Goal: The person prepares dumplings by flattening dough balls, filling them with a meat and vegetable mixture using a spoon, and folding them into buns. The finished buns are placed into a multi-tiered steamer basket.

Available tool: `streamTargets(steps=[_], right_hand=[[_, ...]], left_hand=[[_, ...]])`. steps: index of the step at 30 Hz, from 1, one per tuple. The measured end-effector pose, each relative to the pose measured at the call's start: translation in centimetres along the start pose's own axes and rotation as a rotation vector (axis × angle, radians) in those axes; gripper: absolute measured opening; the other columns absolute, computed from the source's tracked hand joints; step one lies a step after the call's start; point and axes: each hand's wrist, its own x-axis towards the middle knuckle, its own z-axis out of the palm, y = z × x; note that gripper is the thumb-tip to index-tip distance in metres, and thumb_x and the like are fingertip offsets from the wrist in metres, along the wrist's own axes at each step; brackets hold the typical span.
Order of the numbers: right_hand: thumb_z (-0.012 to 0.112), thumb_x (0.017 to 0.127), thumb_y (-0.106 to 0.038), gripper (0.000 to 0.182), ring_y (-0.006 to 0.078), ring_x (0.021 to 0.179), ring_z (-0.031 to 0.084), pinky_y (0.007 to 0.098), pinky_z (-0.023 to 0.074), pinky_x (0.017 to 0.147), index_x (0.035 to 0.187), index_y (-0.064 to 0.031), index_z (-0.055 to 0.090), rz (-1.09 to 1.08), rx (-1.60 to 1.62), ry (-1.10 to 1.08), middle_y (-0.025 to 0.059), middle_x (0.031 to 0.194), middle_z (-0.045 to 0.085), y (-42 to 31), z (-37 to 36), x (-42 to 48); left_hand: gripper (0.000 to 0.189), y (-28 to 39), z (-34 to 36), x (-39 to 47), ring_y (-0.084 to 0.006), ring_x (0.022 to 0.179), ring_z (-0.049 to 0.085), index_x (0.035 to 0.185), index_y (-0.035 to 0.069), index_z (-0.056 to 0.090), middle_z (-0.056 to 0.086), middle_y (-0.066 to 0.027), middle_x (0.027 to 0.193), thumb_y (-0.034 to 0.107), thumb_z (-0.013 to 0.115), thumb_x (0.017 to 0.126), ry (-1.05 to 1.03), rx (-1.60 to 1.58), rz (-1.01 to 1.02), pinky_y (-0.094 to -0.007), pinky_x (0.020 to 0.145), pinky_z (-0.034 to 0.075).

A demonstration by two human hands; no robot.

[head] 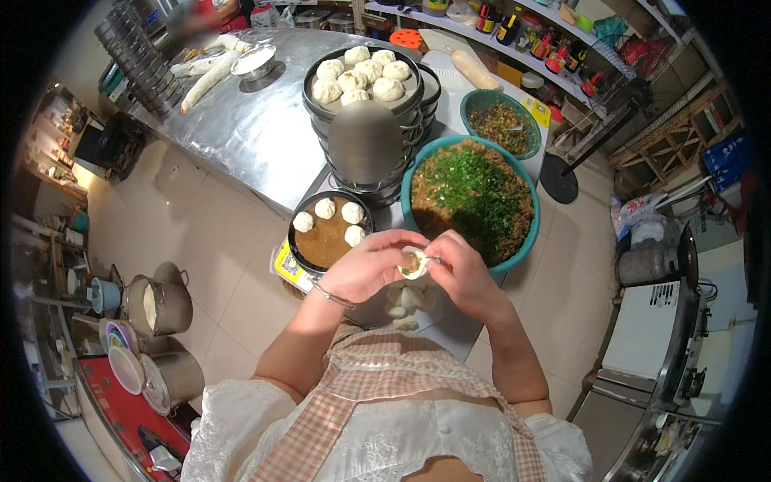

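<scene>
My left hand (374,263) cradles a small round of dough with filling (414,263), its edge partly gathered. The fingers of my right hand (461,271) pinch the rim of that dough from the right; a thin utensil seems to stick out between them. Below the hands lie several flat dough pieces (412,298). To the left, a round steamer tray (328,256) holds several pleated buns (325,208) on a brown liner. On the right stands a large teal basin (530,241) of minced filling topped with chopped green onion (464,181).
A stack of round steamers (308,114) with buns on top stands beyond my hands. Behind the basin are a smaller green bowl of filling (503,123) and a rolling pin (473,69). Long dough rolls (208,81) and a metal bowl (254,62) lie on the steel table (241,132). A person (226,13) is at the far left.
</scene>
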Motion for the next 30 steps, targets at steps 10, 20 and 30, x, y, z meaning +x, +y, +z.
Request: streamTargets(steps=[10, 20, 30], right_hand=[[0.057, 0.080, -0.002, 0.008, 0.0160, 0.067, 0.047, 0.0284, 0.0401, 0.060, 0.083, -0.0003, 0.050, 0.036, 0.055, -0.002, 0.0073, 0.082, 0.049, -0.6, -0.1, 0.2], [0.056, 0.078, -0.001, 0.008, 0.0135, 0.066, 0.045, 0.0270, 0.0382, 0.059, 0.080, -0.0003, 0.049, 0.013, 0.063, -0.058, 0.0054, 0.077, 0.045, 0.2, -0.4, 0.0], [0.059, 0.078, -0.003, 0.010, 0.0155, 0.066, 0.045, 0.0282, 0.0394, 0.060, 0.084, -0.0007, 0.052, 0.049, 0.026, 0.016, 0.0070, 0.080, 0.047, -0.5, -0.1, -0.1]], left_hand=[[0.027, -0.5, -0.9, 0.3, -0.0161, 0.095, 0.060, 0.114, -0.003, 0.055, 0.061, -0.0097, 0.106, 0.004, 0.053, 0.088, 0.026, 0.043, 0.047, -0.0266, 0.081, 0.051], [0.029, 0.1, 0.2, 0.4, -0.0153, 0.098, 0.059, 0.117, -0.003, 0.053, 0.059, -0.0097, 0.108, 0.003, 0.050, 0.088, 0.006, 0.064, -0.014, -0.0257, 0.083, 0.049], [0.029, -0.1, -0.2, 0.1, -0.0110, 0.090, 0.060, 0.114, -0.003, 0.056, 0.064, -0.0068, 0.099, 0.003, 0.056, 0.086, 0.064, 0.356, 0.094, -0.0227, 0.079, 0.048]])
